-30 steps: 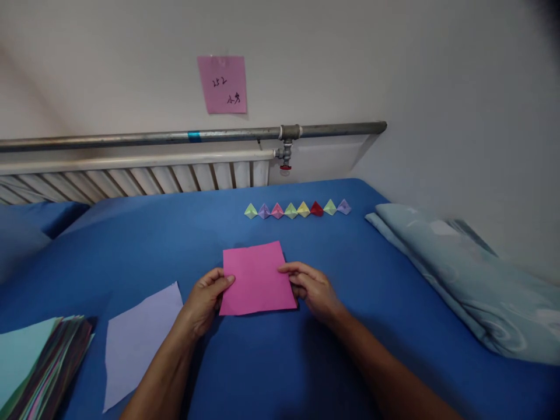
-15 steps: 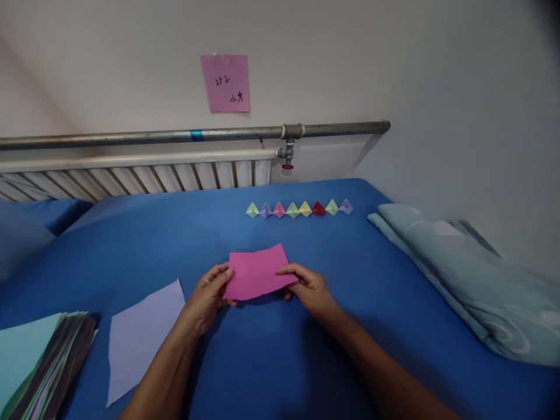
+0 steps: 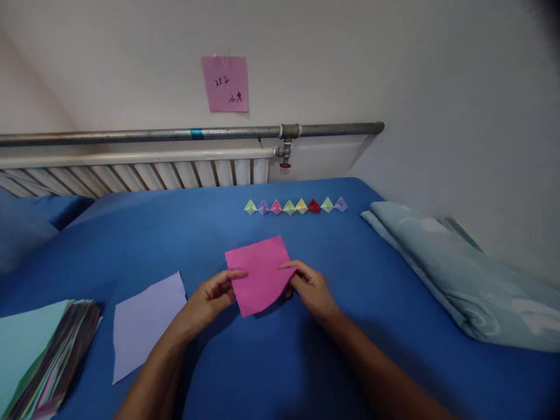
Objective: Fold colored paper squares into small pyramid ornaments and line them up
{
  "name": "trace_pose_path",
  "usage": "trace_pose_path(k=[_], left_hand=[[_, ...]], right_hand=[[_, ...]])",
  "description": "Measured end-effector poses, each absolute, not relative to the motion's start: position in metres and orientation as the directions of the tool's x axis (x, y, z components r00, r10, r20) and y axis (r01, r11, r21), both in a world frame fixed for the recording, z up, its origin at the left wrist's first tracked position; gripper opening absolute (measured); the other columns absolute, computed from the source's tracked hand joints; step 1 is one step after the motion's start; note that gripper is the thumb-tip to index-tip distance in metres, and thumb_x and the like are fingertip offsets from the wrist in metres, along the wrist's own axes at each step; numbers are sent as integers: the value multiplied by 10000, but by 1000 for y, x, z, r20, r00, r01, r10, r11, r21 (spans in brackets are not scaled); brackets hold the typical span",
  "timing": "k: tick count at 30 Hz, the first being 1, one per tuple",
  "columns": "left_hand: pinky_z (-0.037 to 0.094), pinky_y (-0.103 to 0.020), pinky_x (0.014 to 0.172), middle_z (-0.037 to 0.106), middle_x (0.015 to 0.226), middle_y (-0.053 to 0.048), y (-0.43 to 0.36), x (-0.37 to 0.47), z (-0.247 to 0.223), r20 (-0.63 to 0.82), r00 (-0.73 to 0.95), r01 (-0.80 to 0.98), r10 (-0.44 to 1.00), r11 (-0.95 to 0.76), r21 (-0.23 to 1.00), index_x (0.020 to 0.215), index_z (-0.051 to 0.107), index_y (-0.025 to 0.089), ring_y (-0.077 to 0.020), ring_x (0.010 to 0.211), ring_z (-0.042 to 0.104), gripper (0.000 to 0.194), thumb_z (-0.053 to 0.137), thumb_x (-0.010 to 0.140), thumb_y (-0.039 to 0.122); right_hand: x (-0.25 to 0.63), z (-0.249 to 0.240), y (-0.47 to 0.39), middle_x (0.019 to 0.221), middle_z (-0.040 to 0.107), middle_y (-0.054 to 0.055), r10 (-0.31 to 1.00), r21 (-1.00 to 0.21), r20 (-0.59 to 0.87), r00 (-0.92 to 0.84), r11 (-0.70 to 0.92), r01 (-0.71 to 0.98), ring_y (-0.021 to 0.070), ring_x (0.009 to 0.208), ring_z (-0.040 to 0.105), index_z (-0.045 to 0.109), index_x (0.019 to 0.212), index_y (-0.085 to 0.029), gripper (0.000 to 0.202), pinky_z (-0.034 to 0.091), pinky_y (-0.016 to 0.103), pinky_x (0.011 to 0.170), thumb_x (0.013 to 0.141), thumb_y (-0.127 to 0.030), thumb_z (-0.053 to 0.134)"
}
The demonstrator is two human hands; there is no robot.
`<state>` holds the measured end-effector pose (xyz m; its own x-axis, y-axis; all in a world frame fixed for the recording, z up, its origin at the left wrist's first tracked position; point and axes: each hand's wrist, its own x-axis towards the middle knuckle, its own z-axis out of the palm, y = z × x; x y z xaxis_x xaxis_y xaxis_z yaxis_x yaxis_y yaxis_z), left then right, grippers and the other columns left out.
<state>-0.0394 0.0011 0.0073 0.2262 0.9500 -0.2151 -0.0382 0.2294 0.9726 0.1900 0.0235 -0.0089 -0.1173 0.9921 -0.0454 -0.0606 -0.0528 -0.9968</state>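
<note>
A bright pink sheet of paper [image 3: 261, 279] is held up over the blue bed cover, its right edge curling. My left hand [image 3: 215, 298] is at the paper's left edge, index finger laid over the front and thumb lower down beside the edge; the other fingers are partly hidden. With thumb and fingers my right hand [image 3: 310, 290] pinches the right edge. To the left of my left forearm lies a lavender sheet of paper [image 3: 146, 321]. Beyond the pink sheet, several small folded paper diamonds [image 3: 289, 207] in mixed colours stand in a row.
At the lower left is a stack of coloured paper [image 3: 32, 344]. A folded pale teal blanket [image 3: 446, 268] lies along the right side. Behind the blue bed [image 3: 192, 219] are a white radiator [image 3: 175, 175], a metal pipe [image 3: 131, 137] and a pink note [image 3: 225, 84] on the wall.
The pink sheet has turned to face me more, showing more of its surface. My left hand has shifted its hold, its index finger now stretched over the front. My right hand keeps its pinch.
</note>
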Motion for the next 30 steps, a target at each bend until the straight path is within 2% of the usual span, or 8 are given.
trace_pose_path(k=[4, 6, 9, 13, 15, 18, 25, 30], left_hand=[[485, -304, 797, 693, 1039, -78, -53, -43, 6, -282, 242, 20, 928, 286, 958, 1162, 660, 272, -218, 927, 643, 486, 732, 681, 258], [485, -316, 838, 681, 1089, -80, -81, -44, 0, -248, 189, 137, 950, 225, 965, 1168, 657, 295, -234, 986, 632, 464, 720, 708, 273], [481, -339, 874, 676, 1056, -68, -114, -43, -15, -70, 131, 450, 989, 4, 893, 1083, 698, 314, -237, 997, 616, 320, 655, 769, 269], [449, -458, 904, 603, 1166, -110, -140, -41, -32, 248, 207, 751, 946, -317, 580, 1119, 669, 268, -293, 1084, 534, 325, 612, 800, 253], [409, -499, 930, 558, 1252, -121, -145, -40, -35, 306, 300, 789, 904, -415, 453, 1153, 637, 246, -322, 1150, 481, 351, 621, 803, 260], [399, -468, 888, 606, 1183, -107, -146, -39, -33, 312, 418, 764, 853, -516, 388, 1155, 609, 227, -304, 1103, 502, 319, 588, 838, 257], [383, -402, 819, 649, 1049, -90, -134, -38, -32, 353, 413, 741, 840, -535, 405, 1094, 619, 201, -253, 994, 538, 230, 536, 894, 279], [389, -381, 789, 653, 989, -53, -128, -32, -31, 326, 274, 795, 905, -404, 452, 950, 670, 230, -231, 948, 553, 165, 531, 902, 305]], right_hand=[[202, -7, -27, 720, 649, 6, 988, -996, -5, -154, 8, 87, 134, 561, 565, 675, 857, -234, 150, 444, 284, 574, 813, -292, 543], [209, -9, -57, 853, 673, 35, 971, -964, 132, -201, 173, 201, 179, 752, 624, 686, 887, -258, 158, 481, 319, 697, 825, -241, 542], [219, -16, -95, 1163, 614, 71, 901, -812, 319, -293, 419, 405, 239, 1059, 572, 681, 982, -293, 257, 469, 392, 853, 819, -157, 537], [224, -20, -119, 1387, 445, 105, 843, -598, 375, -386, 538, 593, 294, 1245, 422, 673, 995, -255, 265, 457, 449, 883, 833, -118, 514], [223, -19, -122, 1331, 498, 120, 818, -549, 374, -437, 575, 606, 291, 1229, 432, 668, 981, -227, 243, 437, 462, 909, 836, -108, 514], [223, -17, -122, 1100, 649, 91, 792, -560, 370, -486, 607, 564, 236, 1039, 553, 643, 997, -216, 245, 438, 415, 862, 851, -90, 492], [224, -18, -125, 923, 687, 35, 857, -629, 252, -450, 498, 597, 196, 849, 588, 575, 1101, -234, 233, 388, 373, 787, 885, -162, 527], [219, -21, -122, 887, 680, 42, 923, -608, 271, -273, 384, 695, 199, 796, 603, 545, 1166, -231, 265, 396, 374, 773, 902, -220, 521]])
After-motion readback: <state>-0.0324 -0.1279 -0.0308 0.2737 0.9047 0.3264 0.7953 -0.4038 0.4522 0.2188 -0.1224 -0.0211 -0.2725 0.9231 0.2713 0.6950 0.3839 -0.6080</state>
